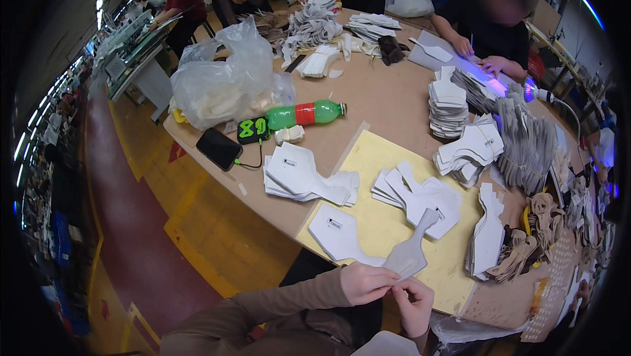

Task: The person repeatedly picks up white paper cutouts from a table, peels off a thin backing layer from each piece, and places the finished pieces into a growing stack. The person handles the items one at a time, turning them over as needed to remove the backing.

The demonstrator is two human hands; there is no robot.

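Close to my body I hold a grey cut shoe-upper piece [406, 255], its narrow end pointing away over the yellow board. My left hand [368, 284] is closed, pinching the near edge of the piece. My right hand [413, 307] is curled, thumb and fingertips together at the same near corner. Just beyond my left hand lies a single white cut piece [335, 232] with a small printed label. Further off are a fanned stack of white pieces [430, 201] and another white stack [299, 172] at the left. A white piece [388, 345] shows at the lower edge, near my lap.
The yellow board [381, 149] lies on a brown-covered table [374, 99]. Leftward are a green bottle [309, 114], a phone [219, 149], a power bank [253, 130] and a plastic bag [227, 73]. Stacks of pieces [448, 103] stand rightward. A co-worker [493, 21] sits across by a violet lamp [531, 90].
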